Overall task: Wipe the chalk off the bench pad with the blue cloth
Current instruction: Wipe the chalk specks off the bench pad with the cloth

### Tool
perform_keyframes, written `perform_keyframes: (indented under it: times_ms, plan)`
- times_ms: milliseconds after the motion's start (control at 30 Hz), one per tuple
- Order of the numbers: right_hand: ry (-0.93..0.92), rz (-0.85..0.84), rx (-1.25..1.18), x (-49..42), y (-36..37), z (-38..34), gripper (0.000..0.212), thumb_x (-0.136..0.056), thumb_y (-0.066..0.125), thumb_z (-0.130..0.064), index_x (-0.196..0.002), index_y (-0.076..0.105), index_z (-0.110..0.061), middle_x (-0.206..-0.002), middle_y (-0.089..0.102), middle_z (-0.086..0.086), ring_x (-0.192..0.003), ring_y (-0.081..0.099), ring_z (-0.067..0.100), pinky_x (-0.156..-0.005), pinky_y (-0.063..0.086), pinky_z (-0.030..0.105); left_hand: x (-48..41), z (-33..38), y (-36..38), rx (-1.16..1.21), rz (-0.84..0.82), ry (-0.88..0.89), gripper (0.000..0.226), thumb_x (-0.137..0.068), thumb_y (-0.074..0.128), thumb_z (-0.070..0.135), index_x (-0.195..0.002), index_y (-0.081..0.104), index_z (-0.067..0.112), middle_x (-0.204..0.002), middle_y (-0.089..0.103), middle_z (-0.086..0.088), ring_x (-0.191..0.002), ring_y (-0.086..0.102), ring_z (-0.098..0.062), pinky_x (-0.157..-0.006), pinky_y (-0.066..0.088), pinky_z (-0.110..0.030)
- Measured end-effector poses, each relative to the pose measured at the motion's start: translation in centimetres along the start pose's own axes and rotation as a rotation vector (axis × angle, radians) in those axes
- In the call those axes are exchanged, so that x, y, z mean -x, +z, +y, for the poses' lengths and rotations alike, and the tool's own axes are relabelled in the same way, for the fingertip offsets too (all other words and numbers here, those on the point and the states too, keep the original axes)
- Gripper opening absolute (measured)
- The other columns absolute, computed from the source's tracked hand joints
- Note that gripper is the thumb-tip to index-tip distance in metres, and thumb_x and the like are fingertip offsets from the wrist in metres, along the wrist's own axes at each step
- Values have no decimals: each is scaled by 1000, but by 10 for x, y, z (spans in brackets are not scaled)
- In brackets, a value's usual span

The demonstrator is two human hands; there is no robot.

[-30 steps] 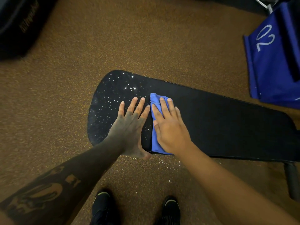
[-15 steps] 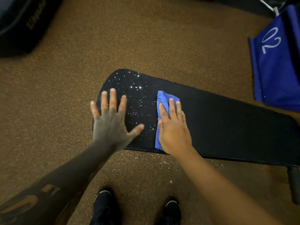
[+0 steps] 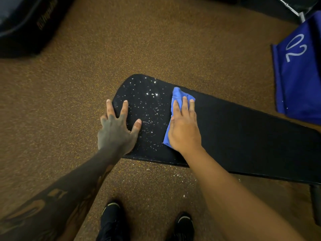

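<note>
Over the last second the left hand (image 3: 116, 131) has slid away from the right hand (image 3: 184, 129), moving from just beside the blue cloth (image 3: 175, 108) out to the rounded left end of the bench pad (image 3: 243, 136). Its outer fingers now hang over that edge while the thumb and one finger lie spread flat on the surface. The move has uncovered the chalk (image 3: 149, 115), a scatter of white flecks between the two hands, so the lane to the cloth's left looks open for a sweep; the left hand seems placed to brace the bench.

The right hand lies flat, palm down, fingers together, pressing the cloth onto the pad instead of pinching it. The cloth has hardly shifted. It sits folded under the palm, with a bunched corner poking out past the fingertips on the far side and a blue edge showing along the hand's left side.

The pad is long, black and matte, tapering to its curved left end, and to the right of the cloth it looks free of specks, suggesting that stretch is done. The cloth appears soft and slightly rumpled. White specks also lie on the speckled brown floor (image 3: 156, 49) by the pad's near edge, above the person's dark shoes (image 3: 111, 218).
</note>
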State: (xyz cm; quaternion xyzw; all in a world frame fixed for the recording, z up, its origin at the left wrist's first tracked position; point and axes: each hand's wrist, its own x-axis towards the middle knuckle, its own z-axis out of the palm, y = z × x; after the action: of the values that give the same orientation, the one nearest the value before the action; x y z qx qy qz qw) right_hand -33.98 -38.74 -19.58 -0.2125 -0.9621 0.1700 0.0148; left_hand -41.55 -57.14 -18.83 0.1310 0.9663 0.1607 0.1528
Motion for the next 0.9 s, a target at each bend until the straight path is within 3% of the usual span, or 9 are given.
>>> perform_keyframes:
  times_ms: [133,300,433,567,733,867,900]
  plan:
    - [-261,-38,19,15,6,-5,54,-98,43,-12,-150,29,-6,-162,18,18,-151,4,36,-120,21,49,0,0,0,-5,6,-3,77,-94,38,66,-157,6,37,-167,-6,-8,-143,26,-40,-94,47,-60]
    - [-36,29,-17,4,3,-2,55,-98,40,-8,-151,28,-4,-162,14,19,-150,1,38,-120,19,50,1,0,0,-3,11,1,76,-94,38,66,-157,8,36,-167,-5,-9,-143,27,-41,-94,47,-60]
    - [-275,-22,4,24,9,-4,56,-96,43,-7,-150,30,-5,-161,17,18,-151,3,36,-120,20,49,1,0,-1,5,15,1,75,-94,39,65,-157,9,36,-168,-4,-9,-142,27,-41,-94,47,-59]
    - [-21,30,-23,11,0,11,52,-98,39,-8,-149,31,-2,-161,17,21,-150,4,39,-119,22,52,1,1,-1,3,16,8,75,-95,39,64,-157,8,37,-168,-4,-9,-142,27,-40,-94,47,-59]
    - [-304,-38,25,51,6,-3,59,-92,40,-4,-150,31,-5,-161,19,18,-151,3,35,-121,21,48,1,0,0,8,20,2,75,-94,39,65,-157,8,37,-168,-4,-9,-142,28,-40,-93,48,-59]
    - [114,49,-61,54,2,5,62,-92,45,-1,-152,27,-4,-162,14,18,-151,1,35,-118,25,52,1,0,-1,1,10,7,76,-94,39,65,-157,7,37,-168,-4,-9,-143,27,-40,-94,47,-59]
    - [128,52,-61,61,4,-4,64,-92,45,-1,-152,25,-4,-163,11,18,-151,-2,34,-119,23,51,1,0,0,4,13,5,76,-94,39,65,-157,7,37,-168,-4,-8,-143,27,-40,-95,47,-60]
